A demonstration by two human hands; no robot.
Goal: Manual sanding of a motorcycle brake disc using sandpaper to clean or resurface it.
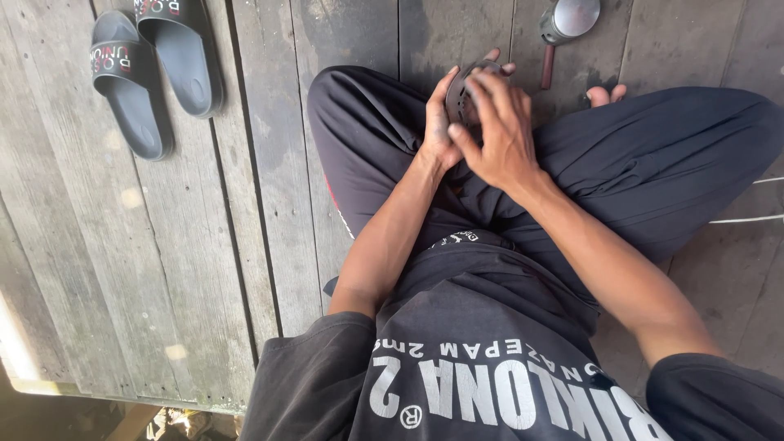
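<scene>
At far left on the plank floor, a pair of dark slide sandals is laid. Mid-frame, over crossed legs in dark trousers, a small round dark metal part is held edge-up between both hands: left hand cupped behind it, right hand curled over its front, both touching. Beyond, a metal-headed tool with reddish handle is seen.
</scene>
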